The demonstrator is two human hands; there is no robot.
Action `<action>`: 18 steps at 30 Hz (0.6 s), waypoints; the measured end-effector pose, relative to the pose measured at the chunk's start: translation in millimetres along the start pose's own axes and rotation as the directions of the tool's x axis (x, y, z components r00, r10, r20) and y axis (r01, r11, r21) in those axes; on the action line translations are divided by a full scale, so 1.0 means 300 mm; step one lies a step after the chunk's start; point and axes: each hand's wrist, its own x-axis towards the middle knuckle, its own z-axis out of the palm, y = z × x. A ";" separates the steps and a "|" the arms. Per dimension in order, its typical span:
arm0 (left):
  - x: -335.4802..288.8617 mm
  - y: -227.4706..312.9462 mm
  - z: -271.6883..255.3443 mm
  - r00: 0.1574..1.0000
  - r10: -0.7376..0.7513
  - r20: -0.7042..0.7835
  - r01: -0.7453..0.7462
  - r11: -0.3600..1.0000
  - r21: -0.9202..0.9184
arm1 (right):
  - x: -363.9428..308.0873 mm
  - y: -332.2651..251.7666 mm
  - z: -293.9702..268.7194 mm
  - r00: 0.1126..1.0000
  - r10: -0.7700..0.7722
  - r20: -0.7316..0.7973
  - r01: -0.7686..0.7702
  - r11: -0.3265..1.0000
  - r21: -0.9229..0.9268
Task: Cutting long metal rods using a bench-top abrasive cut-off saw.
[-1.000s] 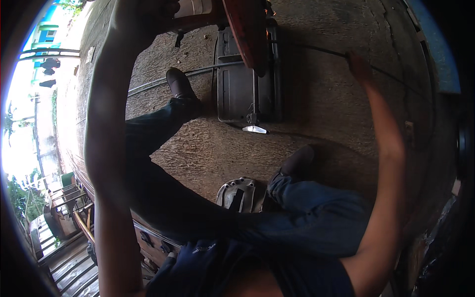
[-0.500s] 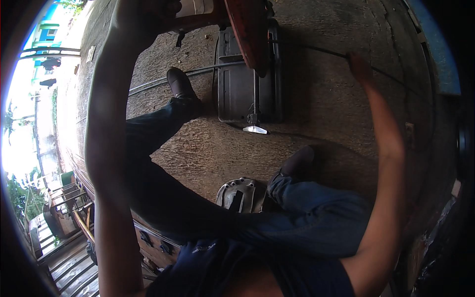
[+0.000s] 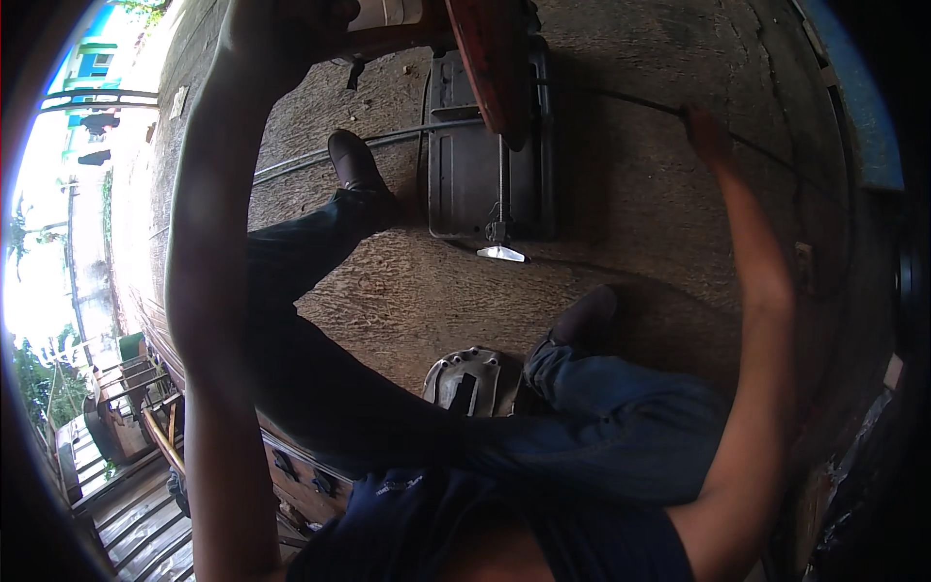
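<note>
The person's left forearm rises close to the camera, and the left hand (image 3: 291, 44) is at the upper edge, in deep shadow beside a reddish bar (image 3: 398, 39); whether its fingers grip the bar or only rest there cannot be told. The bar meets a long reddish wedge (image 3: 477, 73) whose narrow end points down toward the person, with a whitish panel (image 3: 385, 12) just above the bar. Out to the right, the right hand (image 3: 708, 134) is closed around a thin dark cable (image 3: 635, 98), which runs from near the wedge, through the grasp and on to the right.

Below are a dark blue shirt (image 3: 354, 533) and bent legs in jeans (image 3: 621, 407). A grey metal plate (image 3: 493, 383) with a rounded, holed rim lies between the legs, partly hidden by a thigh. Beyond it, on rough brown ground (image 3: 640, 213), a flat black case (image 3: 461, 184) lies under the wedge. A slim rod (image 3: 503, 184) crosses the case, ending in a bright white tip (image 3: 501, 254) at its near edge. A blue panel (image 3: 858, 97) stands at the far right.
</note>
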 end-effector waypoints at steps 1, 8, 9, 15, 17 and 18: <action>0.000 0.003 0.026 1.000 0.000 0.003 0.000 1.000 -0.002 | -0.005 0.004 -0.004 1.000 0.003 0.001 -0.003 1.000 -0.003; -0.004 -0.004 0.061 0.983 0.100 -0.155 -0.071 0.980 0.185 | 0.006 -0.010 -0.016 0.999 0.025 0.043 -0.024 0.999 -0.022; -0.009 0.005 0.074 0.988 0.062 -0.144 -0.040 0.988 0.149 | 0.008 -0.023 -0.021 0.998 0.036 0.058 -0.034 0.999 -0.035; -0.014 0.032 0.153 0.995 0.086 -0.049 -0.065 0.942 0.329 | 0.010 0.045 -0.020 0.998 0.049 0.034 -0.049 0.999 -0.006; -0.031 0.044 0.188 0.992 0.126 -0.019 -0.102 0.877 0.470 | 0.025 -0.001 -0.040 0.995 0.076 0.069 -0.076 0.997 0.002; -0.037 0.046 0.195 0.987 0.161 0.022 -0.142 0.791 0.595 | 0.028 -0.025 -0.052 0.989 0.106 0.105 -0.106 0.994 0.003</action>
